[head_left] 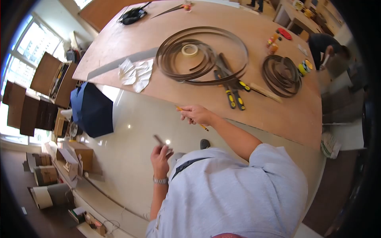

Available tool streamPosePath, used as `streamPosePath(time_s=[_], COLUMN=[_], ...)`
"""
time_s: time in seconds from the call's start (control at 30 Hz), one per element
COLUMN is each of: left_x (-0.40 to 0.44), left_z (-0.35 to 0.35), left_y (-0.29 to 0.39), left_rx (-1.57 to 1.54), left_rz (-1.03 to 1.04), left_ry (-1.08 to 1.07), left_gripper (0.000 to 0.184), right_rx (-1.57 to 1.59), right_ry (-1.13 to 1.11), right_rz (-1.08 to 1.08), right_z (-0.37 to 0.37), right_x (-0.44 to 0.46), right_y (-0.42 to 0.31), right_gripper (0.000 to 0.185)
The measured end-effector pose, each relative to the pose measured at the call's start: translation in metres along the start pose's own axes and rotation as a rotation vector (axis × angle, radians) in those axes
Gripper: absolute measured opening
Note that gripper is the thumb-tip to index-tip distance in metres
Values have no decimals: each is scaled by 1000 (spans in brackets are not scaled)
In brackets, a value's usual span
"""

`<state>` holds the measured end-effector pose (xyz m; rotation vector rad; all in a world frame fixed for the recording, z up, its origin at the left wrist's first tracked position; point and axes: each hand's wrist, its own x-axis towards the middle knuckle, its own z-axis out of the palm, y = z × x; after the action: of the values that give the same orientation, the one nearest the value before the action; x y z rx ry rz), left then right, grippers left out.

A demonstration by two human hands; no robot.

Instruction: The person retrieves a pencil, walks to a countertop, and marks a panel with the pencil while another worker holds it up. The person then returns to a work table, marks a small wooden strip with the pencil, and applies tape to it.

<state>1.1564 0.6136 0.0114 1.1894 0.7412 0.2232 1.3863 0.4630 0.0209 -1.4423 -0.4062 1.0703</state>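
My right hand (197,115) is closed round a yellow-orange pencil (204,127), whose two ends stick out either side of the fingers, just off the table's near edge. Lower and to the left, my left hand (160,157), with a metal watch on the wrist, grips a short dark brown flat piece (158,139). Blur hides exactly what that piece is. Both hands are over the shiny tiled floor. On the wooden table (158,89) nearest my right hand lie yellow-and-black handled tools (234,99) and a large coil of brown edging strip (166,73).
A masking tape roll (189,50) sits inside the large coil; a smaller coil (281,76) lies rightward. Crumpled white paper (135,75) rests at the table's left edge. A dark blue umbrella (92,110) stands open on the floor. Another person (326,45) bends beyond the table's right side.
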Motion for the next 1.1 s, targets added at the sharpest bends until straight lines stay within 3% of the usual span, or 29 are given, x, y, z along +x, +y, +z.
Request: streamPosePath(time_s=[0.3,0.47,0.53,0.67,1.1], left_x=[150,224,244,265,288], left_z=[6,-11,-15,-14,15], left_y=[66,97,105,114,128], left_rx=[16,109,156,93,302], left_rz=[-83,-197,-251,-332,-199], left_ry=[-449,-706,-783,-834,-951], left_gripper=[16,14,14,18,19], right_rx=[-40,-56,-45,-5,-75], right_ry=[31,174,221,316,410], right_rz=[65,77,104,152,84], right_z=[30,42,46,61,40], right_x=[68,104,115,124,118], right_y=[-28,-50,-45,-56,-53], right_gripper=[48,26,26,29,30])
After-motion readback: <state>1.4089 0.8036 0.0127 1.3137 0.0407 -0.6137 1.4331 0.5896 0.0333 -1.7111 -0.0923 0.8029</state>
